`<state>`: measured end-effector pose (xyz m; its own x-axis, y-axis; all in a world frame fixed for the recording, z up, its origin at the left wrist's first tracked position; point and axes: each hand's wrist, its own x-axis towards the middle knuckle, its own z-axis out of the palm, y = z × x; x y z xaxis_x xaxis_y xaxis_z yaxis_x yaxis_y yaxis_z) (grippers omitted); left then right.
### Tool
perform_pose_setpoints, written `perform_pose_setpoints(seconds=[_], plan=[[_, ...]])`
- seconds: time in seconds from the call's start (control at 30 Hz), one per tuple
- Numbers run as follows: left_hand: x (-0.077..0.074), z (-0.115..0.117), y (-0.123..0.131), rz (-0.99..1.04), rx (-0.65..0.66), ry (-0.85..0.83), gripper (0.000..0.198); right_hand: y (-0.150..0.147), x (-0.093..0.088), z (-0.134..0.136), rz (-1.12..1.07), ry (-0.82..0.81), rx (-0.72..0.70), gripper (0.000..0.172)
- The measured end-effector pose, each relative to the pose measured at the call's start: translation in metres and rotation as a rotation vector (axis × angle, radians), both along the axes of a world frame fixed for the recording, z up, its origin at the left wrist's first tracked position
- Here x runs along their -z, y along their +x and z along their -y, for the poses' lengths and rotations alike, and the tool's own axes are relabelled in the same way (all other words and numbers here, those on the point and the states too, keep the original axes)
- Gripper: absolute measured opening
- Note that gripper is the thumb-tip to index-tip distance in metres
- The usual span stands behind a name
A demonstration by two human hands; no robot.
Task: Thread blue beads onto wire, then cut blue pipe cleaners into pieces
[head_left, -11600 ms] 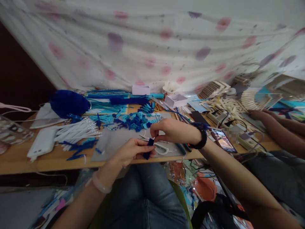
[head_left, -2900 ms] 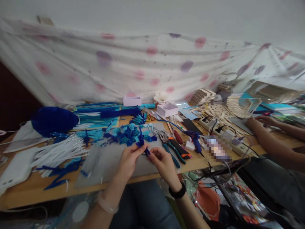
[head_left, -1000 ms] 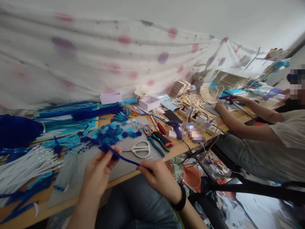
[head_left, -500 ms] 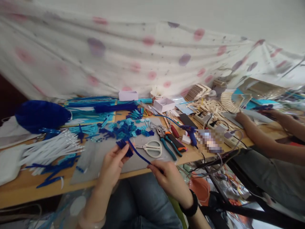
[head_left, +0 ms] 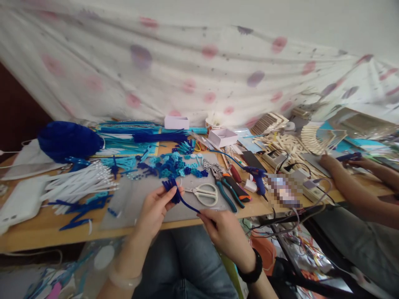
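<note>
My left hand [head_left: 158, 206] pinches a dark blue bundle of looped pipe cleaner [head_left: 170, 187] between thumb and fingers, above the front of the grey mat [head_left: 131, 203]. From that bundle a single blue strand curves down to the right, and the fingertips of my right hand [head_left: 220, 230] close on its free end. White-handled scissors [head_left: 207, 195] lie on the mat just beyond my hands. Teal-handled pliers [head_left: 226, 195] and orange-and-black pliers [head_left: 237, 189] rest to their right. Behind the bundle sits a pile of blue and turquoise flower shapes [head_left: 170, 165].
White pipe cleaner stems [head_left: 75, 182] and a white phone-like case [head_left: 23, 201] lie at left. A blue glue gun [head_left: 258, 178], a power strip [head_left: 307, 187] with cables and wooden sticks [head_left: 289, 145] are to the right. Another person's hand [head_left: 328, 162] works at far right.
The camera view has turned slightly left, so the table appears shifted right. My left hand has turned the bundle more upright; the strand between my hands looks shorter.
</note>
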<state>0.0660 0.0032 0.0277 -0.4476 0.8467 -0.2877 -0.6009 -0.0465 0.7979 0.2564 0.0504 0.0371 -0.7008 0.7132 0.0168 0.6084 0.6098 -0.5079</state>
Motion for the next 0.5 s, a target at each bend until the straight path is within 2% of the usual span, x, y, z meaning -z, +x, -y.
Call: perform_pose_setpoints(seconds=[0.33,0.43,0.5], plan=[[0.003,0.0,-0.004,0.002,0.007,-0.021,0.041,-0.006,-0.004,-0.002,0.042,0.006,-0.006,0.029],[0.001,-0.001,-0.003,0.007,0.0,-0.038,0.042,-0.006,-0.002,-0.005,-0.076,-0.084,-0.013,0.019],[0.001,-0.002,-0.001,-0.001,0.006,-0.039,0.041,-0.011,-0.001,-0.008,-0.208,-0.154,-0.007,0.026]])
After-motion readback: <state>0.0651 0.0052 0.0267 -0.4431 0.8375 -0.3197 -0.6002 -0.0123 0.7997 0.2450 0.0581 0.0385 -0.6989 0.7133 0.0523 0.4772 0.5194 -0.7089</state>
